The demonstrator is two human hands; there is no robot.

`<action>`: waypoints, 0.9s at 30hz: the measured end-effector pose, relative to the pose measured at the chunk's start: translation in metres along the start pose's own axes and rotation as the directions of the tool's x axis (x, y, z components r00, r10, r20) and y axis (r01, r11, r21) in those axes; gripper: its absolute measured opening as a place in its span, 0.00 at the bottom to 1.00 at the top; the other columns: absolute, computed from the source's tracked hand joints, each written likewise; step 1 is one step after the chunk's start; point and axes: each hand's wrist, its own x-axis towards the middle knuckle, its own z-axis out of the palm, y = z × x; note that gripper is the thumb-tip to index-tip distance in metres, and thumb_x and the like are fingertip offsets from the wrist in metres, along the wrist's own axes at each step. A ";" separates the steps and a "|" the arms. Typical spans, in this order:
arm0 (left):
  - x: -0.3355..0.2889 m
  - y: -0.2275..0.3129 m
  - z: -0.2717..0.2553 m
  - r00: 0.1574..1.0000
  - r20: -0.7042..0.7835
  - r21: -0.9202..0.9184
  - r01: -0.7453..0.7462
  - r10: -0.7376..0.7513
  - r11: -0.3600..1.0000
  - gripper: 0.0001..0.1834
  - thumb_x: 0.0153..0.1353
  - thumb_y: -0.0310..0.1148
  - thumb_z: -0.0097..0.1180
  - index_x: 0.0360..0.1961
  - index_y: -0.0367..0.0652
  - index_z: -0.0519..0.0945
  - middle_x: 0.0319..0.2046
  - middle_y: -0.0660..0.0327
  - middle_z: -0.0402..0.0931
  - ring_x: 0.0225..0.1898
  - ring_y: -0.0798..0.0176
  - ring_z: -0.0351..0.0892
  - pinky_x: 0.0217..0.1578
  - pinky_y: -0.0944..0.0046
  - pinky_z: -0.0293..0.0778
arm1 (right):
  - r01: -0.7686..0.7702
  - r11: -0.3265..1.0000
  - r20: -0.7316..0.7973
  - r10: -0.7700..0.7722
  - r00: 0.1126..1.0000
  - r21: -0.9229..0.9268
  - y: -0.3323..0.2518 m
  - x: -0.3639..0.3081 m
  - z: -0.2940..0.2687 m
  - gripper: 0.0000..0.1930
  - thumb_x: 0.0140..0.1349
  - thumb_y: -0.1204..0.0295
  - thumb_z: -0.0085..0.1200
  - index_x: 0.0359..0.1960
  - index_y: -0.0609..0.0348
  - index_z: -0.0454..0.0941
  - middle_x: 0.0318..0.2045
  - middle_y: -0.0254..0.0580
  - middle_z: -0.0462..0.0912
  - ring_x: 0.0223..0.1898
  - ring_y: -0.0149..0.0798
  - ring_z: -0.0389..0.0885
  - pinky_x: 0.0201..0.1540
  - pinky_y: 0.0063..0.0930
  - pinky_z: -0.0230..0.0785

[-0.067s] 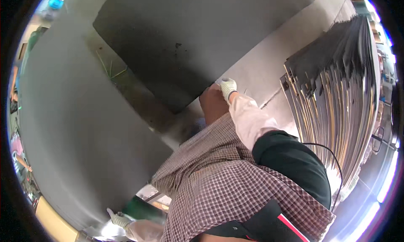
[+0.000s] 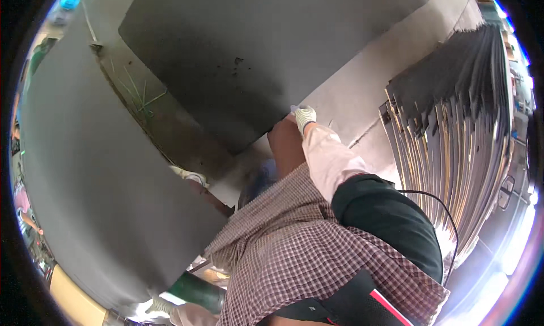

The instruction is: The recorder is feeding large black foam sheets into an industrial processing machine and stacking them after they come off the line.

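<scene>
My right hand (image 2: 306, 114), in a pale knitted glove, is closed at the near right edge of a large dark grey sheet (image 2: 255, 43) ahead of me. A small pale tip shows at its fingers; I cannot make out whether it is part of the glove. Beside that hand is my brown-clad knee (image 2: 285, 142). Another large grey sheet (image 2: 107, 156) stretches along my left side. My left hand (image 2: 161, 306), gloved too, is at its near lower edge, the fingers partly lost in glare and seemingly gripping it.
To my right stands a thick stack of dark sheets (image 2: 453, 99) with pale edges. Green strands (image 2: 139, 96) lie on the floor between the two big sheets. A pale object (image 2: 191, 175) shows at the left sheet's edge. A black cable (image 2: 436, 197) curves near my right arm.
The left sheet's upper right edge has shifted left, uncovering more floor and the pale object. My left hand has dropped slightly. My right hand stays nearly in place.
</scene>
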 end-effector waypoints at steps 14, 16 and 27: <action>-0.204 0.042 0.241 0.471 0.798 0.010 -0.635 0.377 0.773 0.28 0.60 0.21 0.49 0.62 0.37 0.61 0.54 0.56 0.67 0.45 0.68 0.68 0.49 0.68 0.65 | -0.511 0.798 -0.227 0.459 0.859 -0.320 -0.089 -0.014 0.070 0.40 0.43 0.38 0.59 0.45 0.66 0.78 0.44 0.55 0.80 0.51 0.50 0.77 0.54 0.36 0.67; -0.209 0.022 0.232 0.441 0.858 0.083 -0.624 0.263 0.777 0.30 0.59 0.20 0.51 0.63 0.38 0.60 0.56 0.54 0.66 0.51 0.63 0.67 0.53 0.65 0.64 | -0.456 0.790 -0.200 0.410 0.890 -0.410 -0.096 -0.024 0.069 0.37 0.48 0.39 0.56 0.45 0.64 0.78 0.46 0.54 0.79 0.52 0.47 0.76 0.53 0.38 0.68; -0.263 -0.086 0.243 0.082 0.764 0.614 0.212 -0.640 0.760 0.31 0.54 0.39 0.65 0.54 0.36 0.68 0.45 0.53 0.73 0.42 0.61 0.75 0.41 0.66 0.75 | -0.350 0.861 0.105 0.335 0.936 0.369 -0.085 -0.019 0.034 0.19 0.48 0.60 0.65 0.36 0.60 0.77 0.31 0.44 0.79 0.28 0.41 0.78 0.23 0.40 0.70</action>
